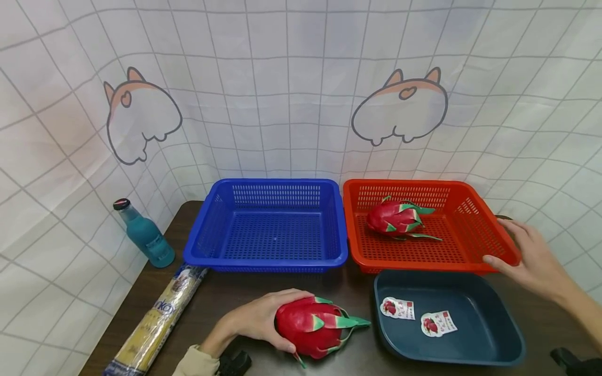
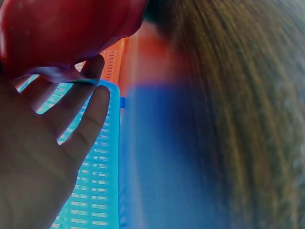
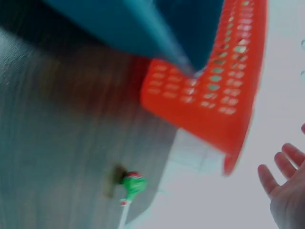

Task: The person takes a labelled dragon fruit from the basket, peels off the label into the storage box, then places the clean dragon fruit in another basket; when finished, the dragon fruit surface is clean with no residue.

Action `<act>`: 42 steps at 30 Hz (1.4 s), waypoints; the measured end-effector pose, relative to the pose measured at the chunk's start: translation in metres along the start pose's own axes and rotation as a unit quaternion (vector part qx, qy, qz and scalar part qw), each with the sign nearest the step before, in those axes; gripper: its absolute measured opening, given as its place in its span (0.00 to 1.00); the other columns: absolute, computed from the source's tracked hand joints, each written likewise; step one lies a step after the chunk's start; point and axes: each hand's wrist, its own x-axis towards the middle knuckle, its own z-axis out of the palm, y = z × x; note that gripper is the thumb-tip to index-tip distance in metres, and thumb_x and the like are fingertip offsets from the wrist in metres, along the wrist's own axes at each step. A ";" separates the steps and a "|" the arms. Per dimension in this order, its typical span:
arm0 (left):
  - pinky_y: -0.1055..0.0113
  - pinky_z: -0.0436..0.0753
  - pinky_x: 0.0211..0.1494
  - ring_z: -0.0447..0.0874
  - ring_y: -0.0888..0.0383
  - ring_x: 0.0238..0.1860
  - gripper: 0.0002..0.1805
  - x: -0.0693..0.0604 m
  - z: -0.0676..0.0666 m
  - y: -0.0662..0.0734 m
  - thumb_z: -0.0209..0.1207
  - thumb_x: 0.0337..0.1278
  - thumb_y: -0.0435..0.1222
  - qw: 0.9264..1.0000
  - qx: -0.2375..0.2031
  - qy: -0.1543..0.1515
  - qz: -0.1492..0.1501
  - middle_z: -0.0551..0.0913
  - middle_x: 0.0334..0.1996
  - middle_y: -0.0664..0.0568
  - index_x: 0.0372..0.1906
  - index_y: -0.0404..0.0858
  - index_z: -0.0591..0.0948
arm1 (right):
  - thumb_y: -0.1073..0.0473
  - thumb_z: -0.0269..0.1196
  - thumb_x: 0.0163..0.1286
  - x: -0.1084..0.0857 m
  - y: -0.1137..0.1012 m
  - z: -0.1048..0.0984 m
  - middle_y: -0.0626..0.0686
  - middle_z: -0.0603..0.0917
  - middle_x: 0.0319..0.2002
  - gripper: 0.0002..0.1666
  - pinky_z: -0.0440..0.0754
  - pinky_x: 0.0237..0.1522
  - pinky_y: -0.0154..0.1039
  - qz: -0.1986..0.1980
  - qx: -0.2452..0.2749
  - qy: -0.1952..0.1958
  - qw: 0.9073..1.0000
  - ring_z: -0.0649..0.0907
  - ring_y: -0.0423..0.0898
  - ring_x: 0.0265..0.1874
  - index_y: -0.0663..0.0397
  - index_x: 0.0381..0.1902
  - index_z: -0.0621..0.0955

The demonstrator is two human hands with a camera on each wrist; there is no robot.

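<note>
My left hand (image 1: 268, 318) grips a red dragon fruit (image 1: 312, 326) with green-tipped scales, low over the table's front. The same fruit (image 2: 66, 36) fills the upper left of the left wrist view, with fingers curled along its underside. At the right, my right hand (image 1: 536, 258) is beside the red basket (image 1: 510, 250), its fingers spread and holding nothing. The right wrist view shows those fingers (image 3: 286, 167) apart from the basket wall. A second dragon fruit (image 1: 395, 216) lies inside the red basket. Two dragon fruit stickers (image 1: 397, 308) lie in the dark blue tray (image 1: 451, 350).
A blue basket (image 1: 275, 263) stands left of the red one. Further left are a teal bottle (image 1: 149, 237) and a long pack of dry noodles (image 1: 160, 318). A green lollipop (image 3: 133, 185) lies on the table near the red basket. A white grid curtain (image 1: 305, 89) hangs behind.
</note>
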 end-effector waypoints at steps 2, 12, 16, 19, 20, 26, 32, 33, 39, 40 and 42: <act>0.70 0.80 0.56 0.73 0.62 0.61 0.46 0.000 0.000 -0.001 0.72 0.44 0.50 1.000 -0.002 -0.001 0.000 0.72 0.64 0.59 0.70 0.55 0.63 | 0.58 0.75 0.47 -0.003 0.010 0.004 0.73 0.69 0.57 0.52 0.67 0.32 0.51 0.010 0.002 -0.009 1.000 0.67 0.66 0.49 0.69 0.68 0.64; 0.70 0.81 0.55 0.74 0.63 0.60 0.46 0.000 0.002 -0.002 0.70 0.45 0.53 1.000 0.004 -0.003 -0.005 0.72 0.63 0.60 0.70 0.55 0.62 | 0.58 0.68 0.57 -0.020 0.047 0.018 0.73 0.67 0.56 0.54 0.63 0.32 0.28 0.058 0.067 -0.049 0.995 0.57 0.23 0.46 0.70 0.73 0.53; 0.70 0.81 0.55 0.74 0.62 0.60 0.46 0.000 0.001 -0.003 0.70 0.44 0.53 1.000 0.014 0.001 -0.006 0.72 0.63 0.60 0.70 0.55 0.62 | 0.57 0.64 0.62 -0.022 0.050 0.018 0.76 0.58 0.64 0.54 0.62 0.33 0.27 0.088 0.091 -0.083 0.988 0.61 0.42 0.57 0.67 0.75 0.47; 0.69 0.81 0.56 0.74 0.62 0.60 0.46 -0.001 0.000 -0.001 0.71 0.43 0.53 1.000 0.026 0.003 -0.018 0.72 0.62 0.61 0.69 0.57 0.62 | 0.54 0.62 0.65 -0.023 0.049 0.019 0.77 0.52 0.69 0.52 0.62 0.31 0.27 0.109 0.085 -0.096 0.986 0.59 0.68 0.55 0.68 0.75 0.46; 0.69 0.81 0.56 0.74 0.62 0.60 0.46 -0.001 -0.001 0.000 0.71 0.42 0.54 0.999 0.032 0.004 -0.023 0.72 0.62 0.62 0.69 0.57 0.62 | 0.54 0.61 0.66 -0.024 0.049 0.019 0.77 0.50 0.70 0.52 0.62 0.31 0.26 0.113 0.086 -0.097 0.985 0.59 0.72 0.55 0.68 0.75 0.47; 0.67 0.81 0.55 0.73 0.61 0.61 0.46 -0.006 -0.004 0.006 0.70 0.41 0.57 0.996 0.054 0.007 -0.069 0.72 0.63 0.63 0.69 0.62 0.62 | 0.54 0.63 0.65 -0.026 0.046 0.026 0.74 0.49 0.72 0.51 0.62 0.32 0.16 0.132 0.098 -0.072 0.984 0.59 0.57 0.60 0.66 0.75 0.49; 0.67 0.81 0.54 0.73 0.61 0.60 0.46 -0.006 -0.004 0.010 0.69 0.41 0.60 0.993 0.059 0.017 -0.102 0.72 0.63 0.65 0.69 0.63 0.62 | 0.54 0.64 0.63 -0.027 0.043 0.031 0.72 0.49 0.73 0.52 0.62 0.34 0.12 0.143 0.108 -0.048 0.983 0.60 0.61 0.59 0.64 0.76 0.49; 0.66 0.81 0.54 0.73 0.61 0.60 0.45 -0.006 -0.004 0.011 0.68 0.41 0.60 0.992 0.062 0.021 -0.106 0.72 0.63 0.65 0.69 0.62 0.63 | 0.53 0.64 0.63 -0.027 0.043 0.031 0.72 0.49 0.73 0.53 0.62 0.35 0.12 0.144 0.109 -0.047 0.982 0.60 0.64 0.58 0.63 0.76 0.49; 0.64 0.80 0.54 0.74 0.60 0.58 0.45 -0.002 -0.001 0.017 0.66 0.42 0.61 0.988 0.082 0.047 -0.126 0.74 0.61 0.65 0.69 0.55 0.67 | 0.53 0.64 0.63 -0.028 0.043 0.033 0.71 0.49 0.73 0.53 0.62 0.35 0.12 0.145 0.107 -0.045 0.983 0.59 0.67 0.56 0.62 0.76 0.49; 0.63 0.80 0.54 0.74 0.61 0.58 0.43 -0.002 0.000 0.017 0.66 0.43 0.62 0.986 0.087 0.053 -0.130 0.74 0.61 0.66 0.68 0.55 0.67 | 0.53 0.64 0.63 -0.028 0.044 0.033 0.72 0.49 0.73 0.53 0.61 0.35 0.12 0.145 0.107 -0.045 0.983 0.59 0.67 0.57 0.63 0.76 0.49; 0.61 0.79 0.53 0.74 0.61 0.57 0.41 0.000 0.001 0.020 0.64 0.43 0.63 0.983 0.102 0.065 -0.138 0.75 0.60 0.66 0.66 0.58 0.69 | 0.54 0.64 0.63 -0.028 0.044 0.034 0.72 0.49 0.73 0.53 0.61 0.34 0.12 0.142 0.105 -0.044 0.983 0.58 0.69 0.57 0.64 0.76 0.49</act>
